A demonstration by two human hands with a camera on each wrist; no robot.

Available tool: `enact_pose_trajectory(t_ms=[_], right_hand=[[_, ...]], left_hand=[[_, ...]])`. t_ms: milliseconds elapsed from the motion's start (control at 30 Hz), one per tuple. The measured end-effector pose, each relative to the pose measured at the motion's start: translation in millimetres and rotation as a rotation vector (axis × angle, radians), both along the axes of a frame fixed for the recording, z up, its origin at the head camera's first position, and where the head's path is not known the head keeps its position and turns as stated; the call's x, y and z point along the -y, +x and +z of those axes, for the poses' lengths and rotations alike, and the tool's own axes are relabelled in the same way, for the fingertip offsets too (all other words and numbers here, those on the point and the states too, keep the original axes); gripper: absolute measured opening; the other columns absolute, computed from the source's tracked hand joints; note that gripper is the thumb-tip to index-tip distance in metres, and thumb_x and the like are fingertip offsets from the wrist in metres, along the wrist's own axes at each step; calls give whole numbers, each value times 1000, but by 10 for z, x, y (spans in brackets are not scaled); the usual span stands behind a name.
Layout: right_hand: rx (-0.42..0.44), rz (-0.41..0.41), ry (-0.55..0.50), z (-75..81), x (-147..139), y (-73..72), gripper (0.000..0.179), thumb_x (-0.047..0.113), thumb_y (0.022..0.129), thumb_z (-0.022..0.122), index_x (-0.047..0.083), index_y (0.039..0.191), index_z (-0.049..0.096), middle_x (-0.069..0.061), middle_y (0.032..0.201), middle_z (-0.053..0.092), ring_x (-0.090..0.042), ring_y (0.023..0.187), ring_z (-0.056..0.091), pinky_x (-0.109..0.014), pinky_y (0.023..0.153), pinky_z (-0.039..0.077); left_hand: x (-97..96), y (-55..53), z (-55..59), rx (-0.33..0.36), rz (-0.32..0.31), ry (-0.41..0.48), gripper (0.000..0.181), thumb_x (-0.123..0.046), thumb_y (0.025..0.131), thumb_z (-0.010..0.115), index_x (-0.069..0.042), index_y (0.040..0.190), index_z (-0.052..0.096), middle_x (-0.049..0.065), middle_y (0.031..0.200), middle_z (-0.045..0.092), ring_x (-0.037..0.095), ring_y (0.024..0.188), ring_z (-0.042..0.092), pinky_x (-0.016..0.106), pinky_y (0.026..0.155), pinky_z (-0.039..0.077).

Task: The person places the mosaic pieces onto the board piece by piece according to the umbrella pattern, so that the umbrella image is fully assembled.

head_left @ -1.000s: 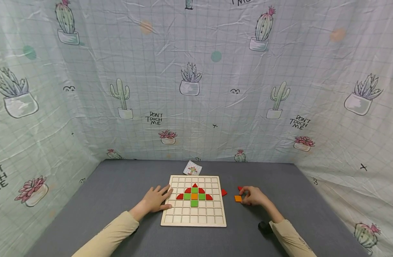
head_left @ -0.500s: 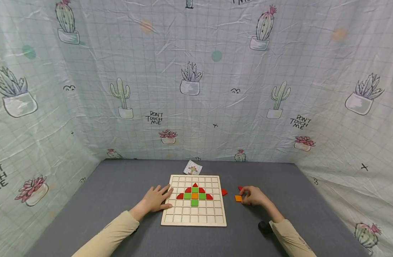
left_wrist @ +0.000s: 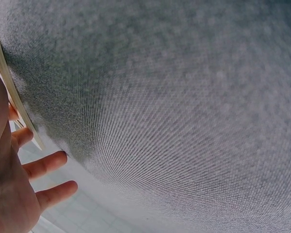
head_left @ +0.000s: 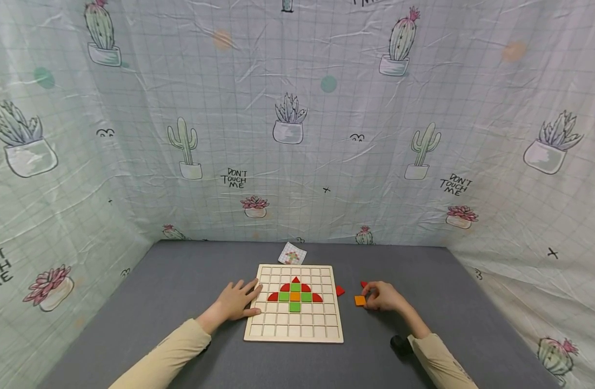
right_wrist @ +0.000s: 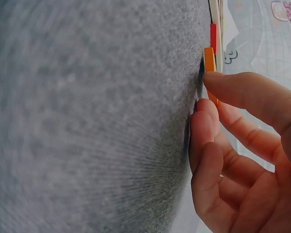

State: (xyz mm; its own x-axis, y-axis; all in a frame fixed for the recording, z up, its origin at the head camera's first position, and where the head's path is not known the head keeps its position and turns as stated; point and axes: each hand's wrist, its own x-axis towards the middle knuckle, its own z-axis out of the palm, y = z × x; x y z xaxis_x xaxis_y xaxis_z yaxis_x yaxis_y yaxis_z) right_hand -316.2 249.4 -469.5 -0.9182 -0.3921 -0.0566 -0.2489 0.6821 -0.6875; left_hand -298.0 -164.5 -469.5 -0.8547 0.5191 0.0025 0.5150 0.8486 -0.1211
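Note:
The left hand lies with spread, straight fingers on the left edge of a wooden grid board. In the left wrist view its fingers reach past the board's edge. On the board, red, green and orange tiles make a symmetrical pattern around an orange centre tile. Right of the board, the right hand pinches a loose orange square tile low over the table. The right wrist view has the thumb on this orange tile, with the other fingers curled below.
Between the board and the right hand lies a red tile. Another red tile is partly covered by the right fingers. A small pattern card lies behind the board on the grey table. Near the right cuff is a black object.
The orange tile in the right fingers has shifted very slightly to the left. The left hand and the board stay in place.

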Motion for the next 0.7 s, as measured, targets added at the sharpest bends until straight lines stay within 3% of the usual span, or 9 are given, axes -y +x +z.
enact_pose_trajectory(t_ms=[700], right_hand=[[-47,25,-42,20,212,150,23,1,71,66,-1,92,59,-6,66,62,-12,52,53,-26,46,45]], left_hand=[[2,33,34,-40,-21,-24,62,-50,85,48,-10,133,43,11,136,43,36,117,44,53,89,38]])
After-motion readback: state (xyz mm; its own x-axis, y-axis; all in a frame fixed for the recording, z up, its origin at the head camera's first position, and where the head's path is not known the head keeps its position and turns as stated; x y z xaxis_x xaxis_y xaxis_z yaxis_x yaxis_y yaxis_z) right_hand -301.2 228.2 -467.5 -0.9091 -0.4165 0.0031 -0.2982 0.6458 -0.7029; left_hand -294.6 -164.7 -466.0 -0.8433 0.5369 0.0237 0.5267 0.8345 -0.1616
